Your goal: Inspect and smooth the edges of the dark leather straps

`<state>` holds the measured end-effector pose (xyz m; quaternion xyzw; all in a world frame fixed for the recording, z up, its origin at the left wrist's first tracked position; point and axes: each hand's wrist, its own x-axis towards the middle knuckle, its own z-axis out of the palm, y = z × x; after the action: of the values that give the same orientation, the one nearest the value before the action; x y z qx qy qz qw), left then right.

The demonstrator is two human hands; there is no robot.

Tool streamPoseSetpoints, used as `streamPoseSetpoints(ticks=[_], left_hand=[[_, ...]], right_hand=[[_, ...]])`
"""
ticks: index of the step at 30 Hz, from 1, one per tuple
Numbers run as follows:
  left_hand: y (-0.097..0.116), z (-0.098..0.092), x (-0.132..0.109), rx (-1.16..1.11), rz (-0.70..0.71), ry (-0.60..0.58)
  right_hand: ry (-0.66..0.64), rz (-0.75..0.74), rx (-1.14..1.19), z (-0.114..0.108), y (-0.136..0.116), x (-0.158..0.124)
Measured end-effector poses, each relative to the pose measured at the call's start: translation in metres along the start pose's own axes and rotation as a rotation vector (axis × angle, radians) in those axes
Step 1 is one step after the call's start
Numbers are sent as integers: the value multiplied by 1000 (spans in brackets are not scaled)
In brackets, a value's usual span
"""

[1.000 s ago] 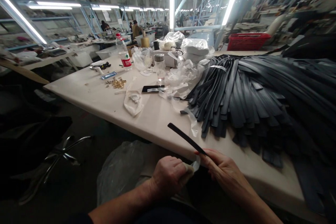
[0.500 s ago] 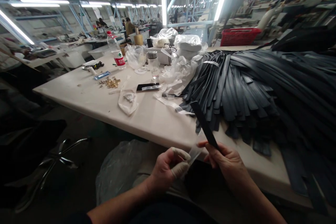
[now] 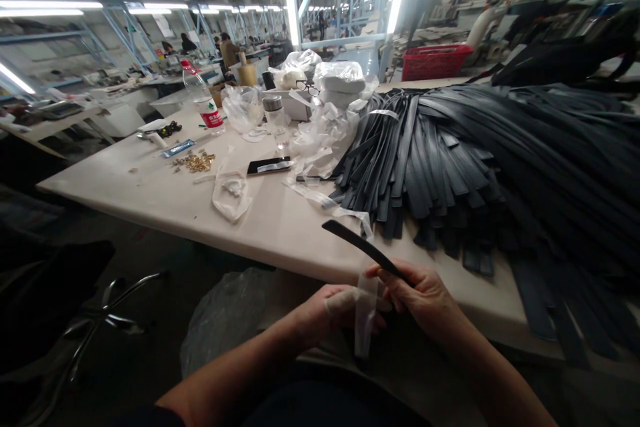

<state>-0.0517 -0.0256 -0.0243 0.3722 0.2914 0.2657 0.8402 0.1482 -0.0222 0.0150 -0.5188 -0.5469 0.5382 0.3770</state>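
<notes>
My right hand (image 3: 423,290) is closed around a black strap (image 3: 360,245), whose rounded end points up and left over the table edge. A translucent strip of tape (image 3: 367,320) hangs beside its fingertips and crosses in front of my left fingers. Pale finger covers sit on the thumb and a finger of my left hand (image 3: 335,310). That hand is curled close under the right one, its fingertips partly hidden behind the strip; what they grip is not visible. A large bundle of similar black straps (image 3: 430,167) lies on the table to the right.
On the pale table (image 3: 150,193) are brass-coloured small parts (image 3: 200,161), a phone (image 3: 270,165), a plastic bottle (image 3: 207,107), a glass jar (image 3: 275,117) and crumpled clear wrapping (image 3: 325,130). A red basket (image 3: 435,61) stands behind. A chair base (image 3: 107,310) is at left, below.
The strap's free end has tipped left and lower. My left hand has moved right against the right hand, and the tape strip, pinched by the left fingers before, now hangs downward.
</notes>
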Motion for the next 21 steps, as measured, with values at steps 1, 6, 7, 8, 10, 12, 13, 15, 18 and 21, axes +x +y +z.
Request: streamPoseSetpoints(ticks=[1, 6, 7, 8, 10, 12, 13, 15, 18, 21], left_hand=[[1, 0, 3, -34, -9, 7], [2, 3, 5, 132, -103, 58], [2, 4, 3, 175, -132, 26], [2, 5, 1, 194, -161, -14], [3, 8, -4, 199, -212, -77], [7, 10, -8, 236, -238, -139], [10, 10, -8, 260, -233, -171], [16, 9, -6, 286, -191, -197], [20, 5, 1, 234, -66, -86], [15, 4, 7, 172, -39, -7]], right_hand=[[-4, -13, -8, 0, 2, 0], [3, -90, -45, -2, 10, -1], [5, -95, -51, -2, 10, -1], [6, -96, -57, -3, 10, 0], [1, -95, -63, -3, 9, 0], [-7, -93, -64, -2, 6, 0], [-10, -94, -61, -2, 5, 1], [-22, -104, -55, -2, 4, 1], [-57, -130, -58, -3, 3, 0], [-65, -154, -64, -5, 4, 0]])
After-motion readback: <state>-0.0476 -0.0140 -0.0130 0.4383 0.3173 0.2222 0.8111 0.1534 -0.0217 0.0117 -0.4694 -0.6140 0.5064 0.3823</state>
